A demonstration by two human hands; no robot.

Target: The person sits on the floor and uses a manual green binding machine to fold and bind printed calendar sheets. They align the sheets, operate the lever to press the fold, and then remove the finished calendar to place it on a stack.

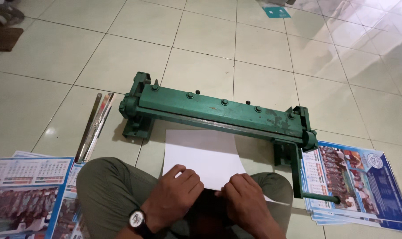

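Printed calendar posters are lying on the tiled floor at both sides of the view. At the lower left, a stack of calendar sheets [28, 194] is showing a pale date grid above a dark group photograph, edged in blue. At the lower right, a fanned pile of blue calendar sheets [360, 186] is spreading out, carrying a group photograph, a round emblem and a white grid strip along its left edge. At the top edge, a small teal card [276, 12] is lying flat on the tiles.
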